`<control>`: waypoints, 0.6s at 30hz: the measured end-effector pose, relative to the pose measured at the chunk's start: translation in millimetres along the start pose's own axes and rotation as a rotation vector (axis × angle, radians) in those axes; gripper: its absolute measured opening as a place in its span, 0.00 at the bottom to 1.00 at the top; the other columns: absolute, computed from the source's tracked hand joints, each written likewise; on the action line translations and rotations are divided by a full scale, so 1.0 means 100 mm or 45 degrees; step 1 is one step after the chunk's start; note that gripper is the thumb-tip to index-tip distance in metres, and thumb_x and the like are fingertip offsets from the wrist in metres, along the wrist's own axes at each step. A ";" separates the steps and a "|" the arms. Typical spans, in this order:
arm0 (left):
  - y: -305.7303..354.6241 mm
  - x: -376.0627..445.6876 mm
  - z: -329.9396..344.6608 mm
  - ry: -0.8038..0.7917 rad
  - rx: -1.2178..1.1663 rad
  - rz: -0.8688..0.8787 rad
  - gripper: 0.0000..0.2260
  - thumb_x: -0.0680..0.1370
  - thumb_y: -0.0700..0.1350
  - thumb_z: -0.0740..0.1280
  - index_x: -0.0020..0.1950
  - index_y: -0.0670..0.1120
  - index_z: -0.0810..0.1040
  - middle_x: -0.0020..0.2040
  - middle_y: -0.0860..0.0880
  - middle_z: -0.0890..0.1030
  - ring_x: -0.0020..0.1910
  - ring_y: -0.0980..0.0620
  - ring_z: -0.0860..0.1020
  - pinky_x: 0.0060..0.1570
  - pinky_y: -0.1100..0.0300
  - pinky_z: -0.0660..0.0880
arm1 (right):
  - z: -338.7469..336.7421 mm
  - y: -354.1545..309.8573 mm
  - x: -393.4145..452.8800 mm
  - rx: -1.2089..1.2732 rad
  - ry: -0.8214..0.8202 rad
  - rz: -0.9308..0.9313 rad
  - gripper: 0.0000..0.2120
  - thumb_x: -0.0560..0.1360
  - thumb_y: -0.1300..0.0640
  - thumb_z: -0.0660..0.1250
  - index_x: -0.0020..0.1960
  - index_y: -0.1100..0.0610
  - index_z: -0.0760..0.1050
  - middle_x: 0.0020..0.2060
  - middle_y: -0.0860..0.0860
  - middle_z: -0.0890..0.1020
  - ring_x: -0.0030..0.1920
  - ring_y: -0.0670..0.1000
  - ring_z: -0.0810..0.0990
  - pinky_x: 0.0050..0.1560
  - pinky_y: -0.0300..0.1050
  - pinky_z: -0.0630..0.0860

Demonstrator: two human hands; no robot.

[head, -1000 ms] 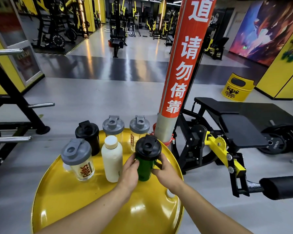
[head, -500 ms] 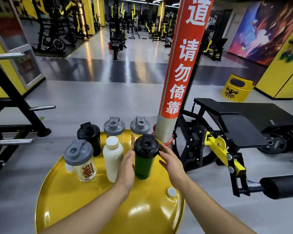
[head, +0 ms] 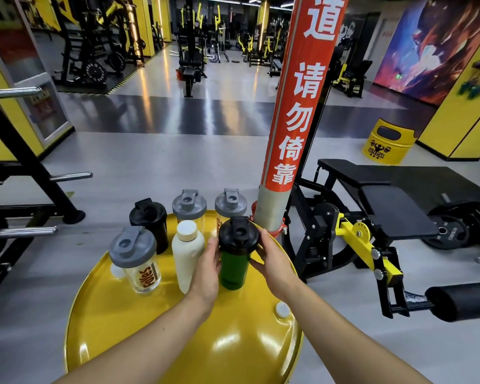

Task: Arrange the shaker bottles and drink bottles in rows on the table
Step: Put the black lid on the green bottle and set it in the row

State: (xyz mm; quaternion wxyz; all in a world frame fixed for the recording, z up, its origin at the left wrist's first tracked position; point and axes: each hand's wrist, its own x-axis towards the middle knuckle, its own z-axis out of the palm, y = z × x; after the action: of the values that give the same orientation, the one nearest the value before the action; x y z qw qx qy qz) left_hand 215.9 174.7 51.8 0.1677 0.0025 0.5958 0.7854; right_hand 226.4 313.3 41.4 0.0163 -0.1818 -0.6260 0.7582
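A green shaker bottle (head: 233, 268) with a black lid stands upright on the round yellow table (head: 241, 345), right of centre. My left hand (head: 207, 270) lies flat against its left side and my right hand (head: 272, 259) touches its lid and right side, so both hold it between them. To its left stands a white drink bottle (head: 187, 259), then a clear shaker with a grey lid (head: 136, 261). Behind them stand a black shaker (head: 150, 221) and two clear grey-lidded shakers (head: 189, 207) (head: 230, 203).
A red pole with white characters (head: 291, 120) rises just behind the table's right rear edge. A small white cap (head: 282, 310) lies on the table near my right wrist. A black weight bench (head: 394, 206) stands to the right, a rack (head: 25, 162) to the left.
My hands opened away from the green shaker half a second ago and have now closed back against its sides. The shaker stands slightly farther back than a second ago.
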 end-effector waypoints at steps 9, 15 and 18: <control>-0.01 -0.01 -0.04 -0.041 0.083 0.008 0.14 0.85 0.54 0.49 0.55 0.63 0.74 0.55 0.66 0.76 0.58 0.66 0.73 0.52 0.70 0.68 | 0.02 -0.04 -0.04 -0.009 0.013 0.024 0.14 0.85 0.44 0.51 0.63 0.40 0.74 0.65 0.45 0.77 0.72 0.49 0.69 0.72 0.55 0.69; 0.01 0.00 -0.05 -0.051 0.157 0.028 0.14 0.85 0.54 0.49 0.55 0.64 0.74 0.56 0.66 0.76 0.57 0.66 0.72 0.55 0.68 0.68 | 0.01 -0.03 -0.05 -0.041 0.015 0.000 0.19 0.85 0.44 0.51 0.72 0.46 0.71 0.69 0.47 0.75 0.74 0.50 0.68 0.73 0.57 0.68; -0.04 0.02 -0.12 -0.004 0.252 -0.021 0.12 0.85 0.55 0.52 0.62 0.64 0.73 0.67 0.60 0.75 0.69 0.57 0.70 0.71 0.55 0.65 | 0.01 -0.05 -0.05 -0.097 0.034 -0.004 0.21 0.85 0.44 0.52 0.74 0.48 0.69 0.72 0.48 0.73 0.74 0.50 0.68 0.73 0.57 0.68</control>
State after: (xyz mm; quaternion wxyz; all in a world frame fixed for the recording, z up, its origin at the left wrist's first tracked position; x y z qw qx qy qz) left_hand 212.1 164.8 43.7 0.1739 0.0154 0.6704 0.7212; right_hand 229.8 311.8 47.6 0.0188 -0.1914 -0.6543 0.7314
